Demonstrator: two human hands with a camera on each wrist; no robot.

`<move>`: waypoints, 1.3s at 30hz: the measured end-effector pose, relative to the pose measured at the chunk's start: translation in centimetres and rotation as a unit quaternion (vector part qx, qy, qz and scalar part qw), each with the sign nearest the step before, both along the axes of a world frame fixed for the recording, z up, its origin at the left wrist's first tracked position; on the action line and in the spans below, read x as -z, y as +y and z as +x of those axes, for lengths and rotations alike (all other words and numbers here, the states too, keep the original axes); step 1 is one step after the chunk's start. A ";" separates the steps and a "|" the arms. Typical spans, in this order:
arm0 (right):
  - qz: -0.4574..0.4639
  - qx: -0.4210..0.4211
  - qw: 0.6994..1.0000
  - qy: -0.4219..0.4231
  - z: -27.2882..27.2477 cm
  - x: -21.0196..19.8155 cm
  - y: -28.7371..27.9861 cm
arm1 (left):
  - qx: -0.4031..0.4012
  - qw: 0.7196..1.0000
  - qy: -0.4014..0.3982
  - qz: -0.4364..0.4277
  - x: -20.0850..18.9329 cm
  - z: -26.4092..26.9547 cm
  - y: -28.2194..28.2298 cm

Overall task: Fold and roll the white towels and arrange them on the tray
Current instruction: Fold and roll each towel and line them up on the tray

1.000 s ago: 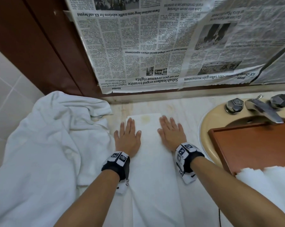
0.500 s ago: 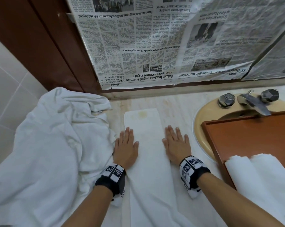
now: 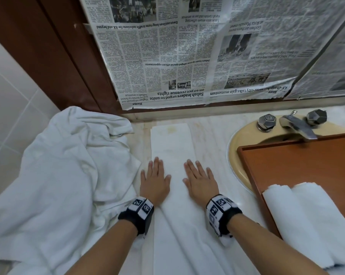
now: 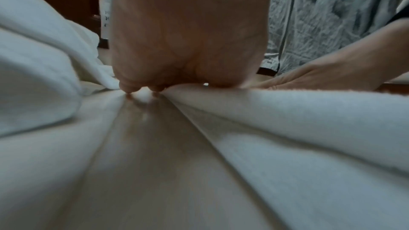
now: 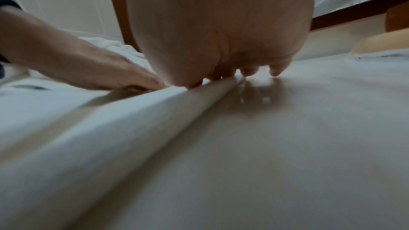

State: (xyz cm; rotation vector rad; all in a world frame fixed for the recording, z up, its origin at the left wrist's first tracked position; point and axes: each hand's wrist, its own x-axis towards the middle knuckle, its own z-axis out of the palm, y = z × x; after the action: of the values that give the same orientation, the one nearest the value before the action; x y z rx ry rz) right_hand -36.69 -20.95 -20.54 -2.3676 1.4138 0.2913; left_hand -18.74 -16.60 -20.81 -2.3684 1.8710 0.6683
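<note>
A white towel [image 3: 172, 147] folded into a long narrow strip lies lengthwise on the marble counter, running from the back wall toward me. My left hand [image 3: 154, 180] lies flat on its left edge and my right hand [image 3: 200, 182] flat on its right edge, fingers straight, palms down. The wrist views show each palm [image 4: 190, 41] [image 5: 221, 32] pressed on the strip [image 4: 287, 111] [image 5: 110, 120]. Two rolled white towels [image 3: 314, 221] lie side by side at the near end of the brown wooden tray [image 3: 306, 165].
A heap of loose white towels [image 3: 58, 185] covers the counter's left side. The tray sits over a beige sink [image 3: 237, 155] with a metal tap [image 3: 296, 126]. Newspaper [image 3: 187, 56] covers the wall behind. Bare counter [image 3: 211, 143] lies between strip and sink.
Both hands have slid toward me along the strip, staying flat, leaving more of its far end uncovered. The view has tilted down, showing more of the rolled towels.
</note>
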 end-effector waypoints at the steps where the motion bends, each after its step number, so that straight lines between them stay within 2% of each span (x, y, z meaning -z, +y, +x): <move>1: 0.008 0.005 1.000 0.000 0.3 0.0 -1.0 | -0.003 1.000 0.003 -0.002 0.0 0.2 -1.0; 5: 0.025 0.012 1.000 0.002 1.2 -0.2 -4.7 | 0.006 1.000 0.002 -0.010 -0.3 1.2 -4.6; 8: 0.032 0.016 0.999 -0.032 0.6 -1.7 -4.7 | 0.027 0.999 0.011 -0.044 -0.9 1.6 -4.8; 11: 0.043 0.054 0.991 -0.114 -1.5 -3.9 -1.1 | 0.045 0.987 0.099 -0.117 -1.9 0.5 -1.8; 13: 0.047 0.075 0.989 -0.115 -3.8 -4.8 2.5 | 0.063 0.980 0.133 -0.136 -2.5 -1.0 1.0; 18: 0.116 0.123 0.980 -0.104 -8.4 -5.1 9.1 | 0.101 0.989 0.054 -0.094 -2.3 -3.8 5.3; 22: 0.143 0.140 0.976 -0.080 -9.5 -5.3 11.5 | 0.088 0.984 0.106 -0.112 -1.3 -3.7 5.8; 26: 0.150 0.147 0.977 -0.040 -9.6 -6.0 13.5 | 0.073 0.973 0.144 -0.165 -1.6 -3.1 6.3; 30: 0.110 0.171 0.975 -0.086 -9.0 -9.3 16.5 | 0.032 0.946 0.216 -0.239 -2.4 -2.0 7.7; 35: 0.064 0.120 0.980 -0.148 -6.0 -13.9 22.4 | 0.024 0.940 0.232 -0.250 -2.6 0.0 10.3; 37: 0.081 0.096 0.980 -0.156 -4.0 -14.2 24.6 | 0.005 0.941 0.244 -0.233 -2.5 0.6 11.6; 39: 0.089 0.079 0.985 -0.123 -1.8 -13.2 26.4 | -0.015 0.948 0.253 -0.194 -2.2 1.2 12.8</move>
State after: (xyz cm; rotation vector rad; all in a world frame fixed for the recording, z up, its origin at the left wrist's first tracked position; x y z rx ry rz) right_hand -38.50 5.45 -7.32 -2.0544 1.3848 0.0754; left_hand -17.58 -3.82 -18.57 -2.6496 2.3604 1.0876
